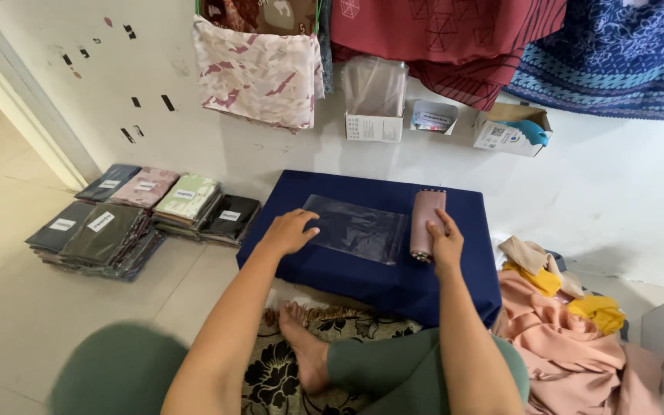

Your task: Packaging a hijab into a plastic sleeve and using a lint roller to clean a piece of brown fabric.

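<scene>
- Filling the middle of the frame, a low navy-blue cloth-covered surface (370, 273) is standing on a pale tiled floor (9, 253) against a white wall (616, 184).
- Lying flat at the surface's centre is a clear rectangular plastic bag (355, 228).
- At centre left, the left hand (289, 231) is pressing on the bag's left edge, fingers loosely spread, holding nothing.
- At centre right, the right hand (446, 244) is wrapping around a dusty-pink rolled fabric bundle (426, 221), which is touching the bag's right edge.
- At left, stacks of flat packaged folded cloths (136, 219) are sitting on the floor.
- At lower right, a heap of peach and yellow loose fabric (566, 323) is lying beside the surface.
</scene>
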